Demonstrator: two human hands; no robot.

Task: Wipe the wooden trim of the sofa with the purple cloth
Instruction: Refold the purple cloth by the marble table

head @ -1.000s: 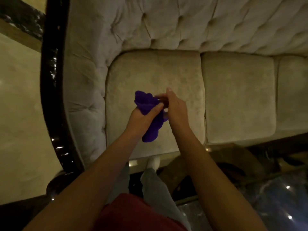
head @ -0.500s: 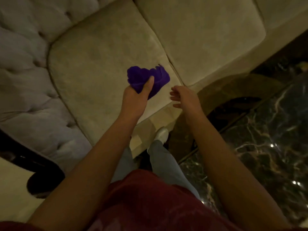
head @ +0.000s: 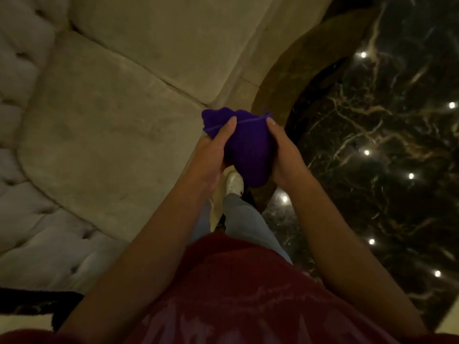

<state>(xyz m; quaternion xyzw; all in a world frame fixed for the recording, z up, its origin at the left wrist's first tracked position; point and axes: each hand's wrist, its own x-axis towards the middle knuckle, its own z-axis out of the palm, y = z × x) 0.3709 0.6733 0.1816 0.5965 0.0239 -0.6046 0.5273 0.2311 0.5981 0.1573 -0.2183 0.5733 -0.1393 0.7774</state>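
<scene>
Both hands hold the bunched purple cloth (head: 244, 147) in front of me, above the front edge of the sofa. My left hand (head: 210, 155) grips its left side with the thumb on top. My right hand (head: 285, 155) cups its right side. The beige sofa seat cushion (head: 104, 135) fills the left and top. A dark glossy strip of the sofa's wooden trim (head: 32, 304) shows at the lower left, beyond the tufted armrest (head: 49, 252). A brown curved wooden front edge (head: 293, 68) runs below the cushions at the upper right.
Dark polished marble floor (head: 387, 150) with light reflections spreads to the right. My legs and one white shoe (head: 234, 182) stand close against the sofa front. A pale floor patch (head: 447, 321) shows at the bottom right corner.
My right hand, free half a second ago, has come back onto the cloth. The view has swung further right, and the cloth now sits over the sofa's front edge.
</scene>
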